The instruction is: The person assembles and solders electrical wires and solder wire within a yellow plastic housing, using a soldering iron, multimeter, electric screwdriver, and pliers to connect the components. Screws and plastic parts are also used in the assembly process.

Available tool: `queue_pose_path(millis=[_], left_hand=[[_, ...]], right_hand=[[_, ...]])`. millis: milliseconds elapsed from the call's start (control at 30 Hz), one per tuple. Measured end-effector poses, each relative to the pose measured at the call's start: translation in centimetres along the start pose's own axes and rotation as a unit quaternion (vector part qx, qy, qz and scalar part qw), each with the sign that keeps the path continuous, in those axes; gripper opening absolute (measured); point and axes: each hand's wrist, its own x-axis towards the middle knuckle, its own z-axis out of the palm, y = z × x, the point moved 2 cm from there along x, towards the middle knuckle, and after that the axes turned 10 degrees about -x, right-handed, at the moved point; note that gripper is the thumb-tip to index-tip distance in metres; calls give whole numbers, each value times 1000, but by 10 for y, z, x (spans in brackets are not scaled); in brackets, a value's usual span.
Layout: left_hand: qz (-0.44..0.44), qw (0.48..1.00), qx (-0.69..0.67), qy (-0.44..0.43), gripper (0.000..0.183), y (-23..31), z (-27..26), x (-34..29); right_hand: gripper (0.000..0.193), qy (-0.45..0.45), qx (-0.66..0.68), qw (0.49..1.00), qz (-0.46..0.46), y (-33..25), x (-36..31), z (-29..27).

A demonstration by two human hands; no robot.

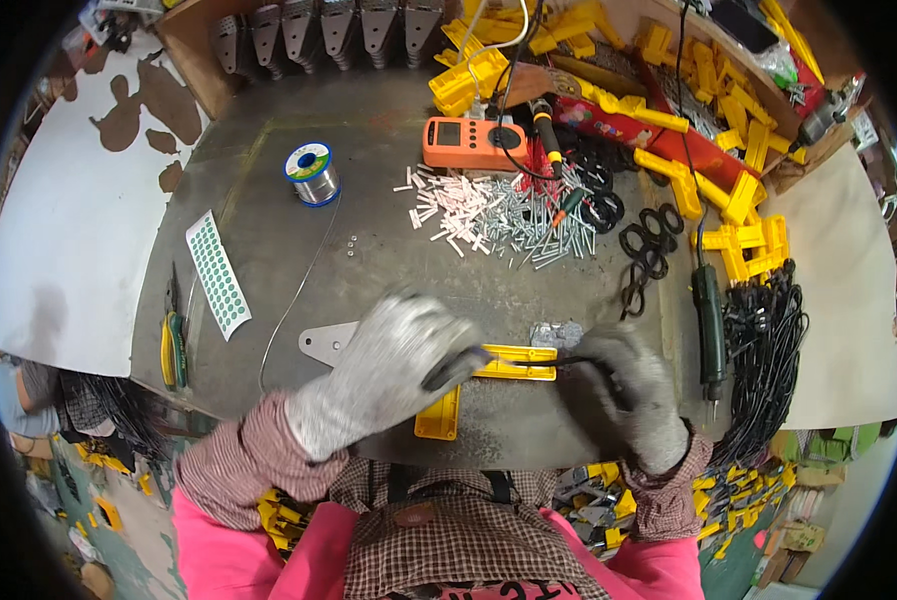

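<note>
Looks like the step in hand is working a black cable (561,361) at the open yellow housing (521,374), which sits between the hands near the table's near edge. Right hand (634,390) seems to have its fingers curled, pinching the cable. Left hand (394,350) is over the housing's left end, fingers bent, but too blurry to tell if they're gripping anything. I'd say the next move calls for steadying the housing and guiding the cable straight.

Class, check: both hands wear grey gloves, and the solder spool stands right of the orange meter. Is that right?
The side is wrong: the head view shows the solder spool left of the orange meter. The left hand and right hand wear grey gloves.
</note>
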Motion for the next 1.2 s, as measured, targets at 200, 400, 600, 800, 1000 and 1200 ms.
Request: queue_pose_path(millis=[200,400,600,800,1000,1200], left_hand=[[67,976,178,108,35,-8,40,-54],[52,970,206,119,34,-8,48,-64],[22,975,198,103,38,-9,52,-64],[-3,987,153,40,34,-9,48,-57],[-30,988,114,95,35,-7,48,-59],[-4,986,153,61,35,-10,53,-62]], right_hand=[[22,-76,69,995,5,23,-6,30],[26,-34,55,995,72,18,-7,31],[25,17,35,999,4,16,-2,33],[24,-77,-25,997,3,26,1,43],[23,-67,43,996,-41,-35,29,52],[38,-73,20,997,-29,-22,31,100]])
